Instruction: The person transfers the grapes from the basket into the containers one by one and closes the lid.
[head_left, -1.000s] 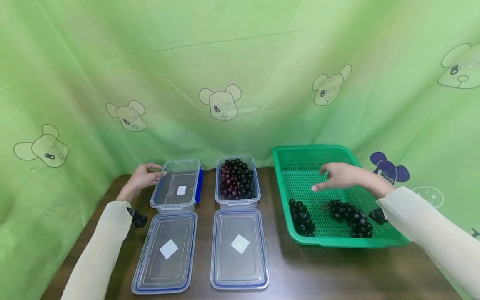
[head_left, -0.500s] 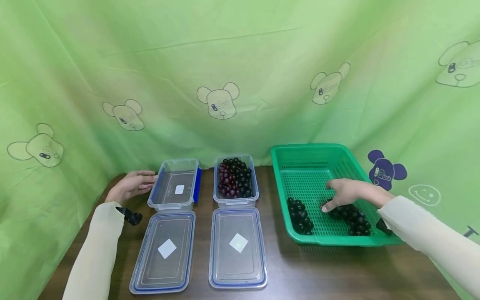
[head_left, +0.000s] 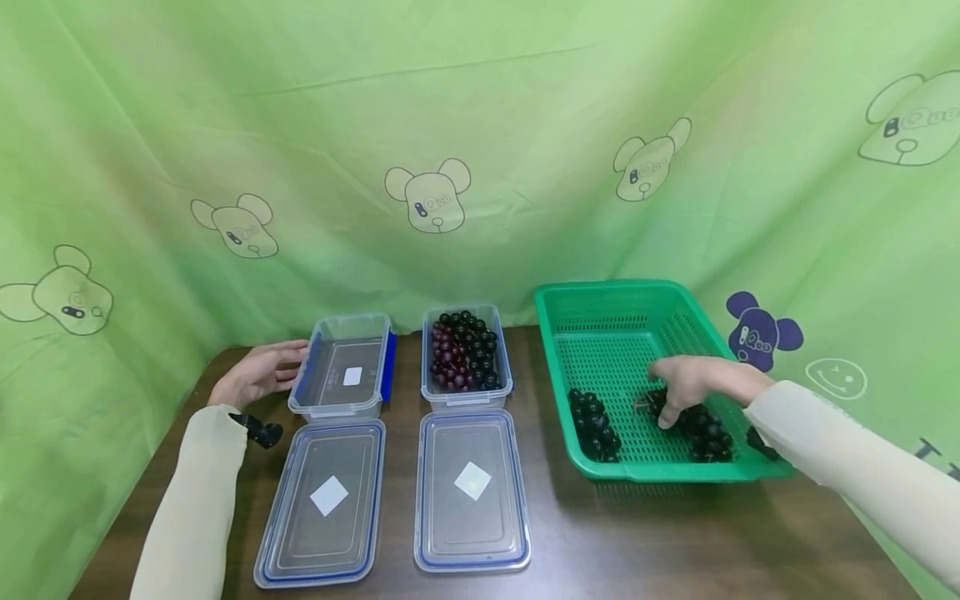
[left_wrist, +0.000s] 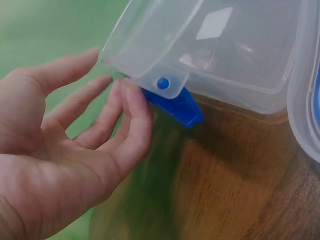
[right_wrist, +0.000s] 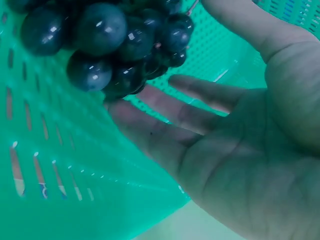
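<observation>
Ref is the green basket point(head_left: 600, 354). Right hand point(head_left: 690, 385) is inside it, straddling the right bunch of dark grapes point(head_left: 708, 437), which lies in the basket's near right part. Fingers fairly straight, tips at the bunch's edge, not wrapped round it. Left bunch point(head_left: 594, 427) lies along the basket's left wall, near end. Left hand point(head_left: 262, 371) is well left of the basket: fingers relaxed, grasping nothing, tips at the outer side of the labelled box point(head_left: 337, 410), by its blue latch point(left_wrist: 177, 111); can't tell if they touch. Second box point(head_left: 467, 400) sits between that box and the basket, holding red and black grapes point(head_left: 461, 354). Two clear lids, far one point(head_left: 322, 525) and near one point(head_left: 472, 525), lie left of the basket, both with blue seals.
</observation>
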